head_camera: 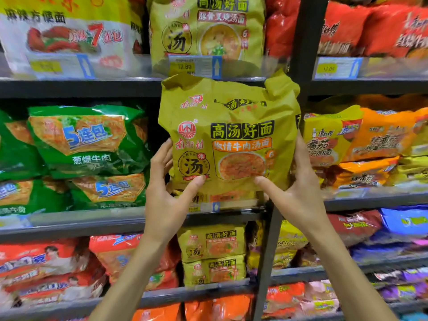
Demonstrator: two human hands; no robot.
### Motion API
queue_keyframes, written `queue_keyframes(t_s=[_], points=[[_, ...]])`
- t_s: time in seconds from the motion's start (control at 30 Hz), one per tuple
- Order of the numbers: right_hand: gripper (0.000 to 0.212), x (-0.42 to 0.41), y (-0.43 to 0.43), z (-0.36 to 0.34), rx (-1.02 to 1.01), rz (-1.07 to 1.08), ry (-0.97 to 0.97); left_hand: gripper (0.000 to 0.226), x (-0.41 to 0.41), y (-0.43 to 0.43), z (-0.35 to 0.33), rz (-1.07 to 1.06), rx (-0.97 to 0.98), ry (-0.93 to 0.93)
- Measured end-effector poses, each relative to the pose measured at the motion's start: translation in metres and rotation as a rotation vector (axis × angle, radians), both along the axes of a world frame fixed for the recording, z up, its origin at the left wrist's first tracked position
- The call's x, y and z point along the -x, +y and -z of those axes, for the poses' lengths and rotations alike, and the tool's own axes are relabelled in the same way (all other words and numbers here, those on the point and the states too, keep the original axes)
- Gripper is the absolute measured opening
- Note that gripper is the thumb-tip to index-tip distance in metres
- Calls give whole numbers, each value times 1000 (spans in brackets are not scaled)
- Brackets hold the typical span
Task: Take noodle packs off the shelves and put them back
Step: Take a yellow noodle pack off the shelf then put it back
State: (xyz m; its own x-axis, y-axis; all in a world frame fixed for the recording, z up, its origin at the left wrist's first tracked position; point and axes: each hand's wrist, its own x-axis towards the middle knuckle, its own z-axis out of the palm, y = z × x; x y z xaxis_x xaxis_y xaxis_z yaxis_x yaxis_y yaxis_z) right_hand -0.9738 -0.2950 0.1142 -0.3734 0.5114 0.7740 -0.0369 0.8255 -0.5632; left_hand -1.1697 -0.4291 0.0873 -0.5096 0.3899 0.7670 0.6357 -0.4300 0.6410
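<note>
Head view: the left grip [166, 200] pinches the yellow noodle pack [231, 135] at its lower left edge, the right grip [298, 195] its lower right, thumbs in front. The pack is held upright before the middle shelf [69, 224], two-handed probably because the bulky bag flops.

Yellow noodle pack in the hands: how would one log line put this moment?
held: yellow noodle pack | left hand: grips lower left | right hand: grips lower right | place: before shelf

Dark metal shelving [69, 89], black upright [303, 42] (right of centre), yellow price tags [184, 66] on rails.
</note>
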Motion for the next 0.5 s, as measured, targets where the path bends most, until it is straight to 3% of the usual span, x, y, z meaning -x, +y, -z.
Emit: queue_keyframes(t_s=[0.5], points=[[110,37,46,38,-52,52,22,87,19,35,32,-12,-107,-12]])
